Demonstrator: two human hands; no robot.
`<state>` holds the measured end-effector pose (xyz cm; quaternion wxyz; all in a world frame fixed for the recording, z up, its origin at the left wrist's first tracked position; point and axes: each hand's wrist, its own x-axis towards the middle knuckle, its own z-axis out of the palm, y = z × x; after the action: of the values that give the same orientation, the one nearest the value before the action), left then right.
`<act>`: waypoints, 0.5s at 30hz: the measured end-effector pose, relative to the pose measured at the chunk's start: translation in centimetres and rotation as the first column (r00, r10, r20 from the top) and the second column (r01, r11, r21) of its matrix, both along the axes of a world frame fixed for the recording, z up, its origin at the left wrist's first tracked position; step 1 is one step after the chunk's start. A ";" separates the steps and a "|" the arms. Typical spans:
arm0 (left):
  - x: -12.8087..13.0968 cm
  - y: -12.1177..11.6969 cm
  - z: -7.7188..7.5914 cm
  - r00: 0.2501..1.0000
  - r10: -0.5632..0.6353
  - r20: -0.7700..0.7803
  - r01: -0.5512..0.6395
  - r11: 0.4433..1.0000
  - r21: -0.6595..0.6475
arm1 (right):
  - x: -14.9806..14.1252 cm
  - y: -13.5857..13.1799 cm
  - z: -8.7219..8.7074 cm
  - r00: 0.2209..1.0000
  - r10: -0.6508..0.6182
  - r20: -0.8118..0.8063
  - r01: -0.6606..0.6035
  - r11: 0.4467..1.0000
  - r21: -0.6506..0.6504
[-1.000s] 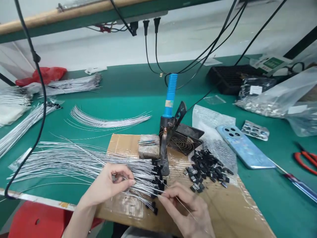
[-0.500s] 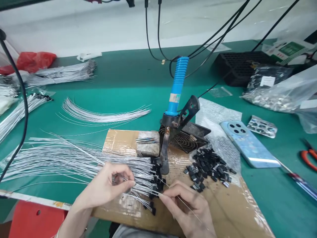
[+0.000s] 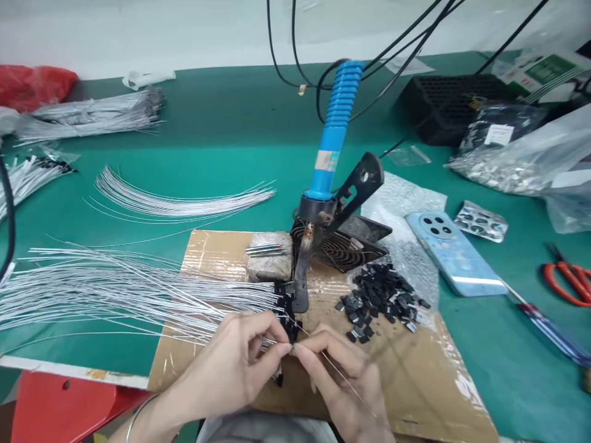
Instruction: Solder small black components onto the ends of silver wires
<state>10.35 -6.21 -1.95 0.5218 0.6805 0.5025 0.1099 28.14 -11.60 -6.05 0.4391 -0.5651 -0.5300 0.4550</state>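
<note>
My left hand (image 3: 249,360) is closed in a pinch, its thumb and index fingertips nearly touching those of my right hand. White wires (image 3: 221,292) run beneath and into the left hand, and one appears pinched at its end. My right hand (image 3: 344,375) is closed, with a thin strand of solder wire (image 3: 344,376) running through its fingers. The small part between the fingertips is mostly hidden. Just behind the hands lie the black connectors (image 3: 284,301) on the wire ends. A blue-handled soldering iron (image 3: 335,132) rests tip down in its stand (image 3: 318,212).
Loose black connectors (image 3: 385,298) are heaped on the cardboard (image 3: 415,375), right of the stand. A blue phone (image 3: 457,255) and red-handled pliers (image 3: 567,280) lie farther right. Another bundle of white wires (image 3: 184,206) rests on the green mat (image 3: 221,160). Black cables (image 3: 410,55) hang at the back.
My left hand has moved right along the wires to meet my right fingertips. The right hand has stayed near its place. The whole view has shifted slightly.
</note>
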 end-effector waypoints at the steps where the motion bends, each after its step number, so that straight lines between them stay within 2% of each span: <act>1: 0.1 0.0 -0.2 0.999 0.033 0.022 -0.033 0.999 -0.014 | 0.0 0.0 0.1 1.000 -0.014 -0.011 0.014 1.000 -0.008; 8: 0.5 0.2 -0.8 0.968 0.194 0.158 -0.179 0.978 -0.103 | 0.7 -0.1 -0.1 0.987 -0.098 -0.129 0.080 0.987 -0.139; 15: 0.8 0.5 -0.4 0.955 0.213 0.206 -0.189 0.973 -0.130 | 0.4 0.4 0.4 0.978 -0.084 -0.193 0.051 0.984 -0.169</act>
<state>11.13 -5.66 -2.37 0.5961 0.5802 0.5141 0.2091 28.51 -11.21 -5.68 0.4573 -0.5685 -0.4248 0.5360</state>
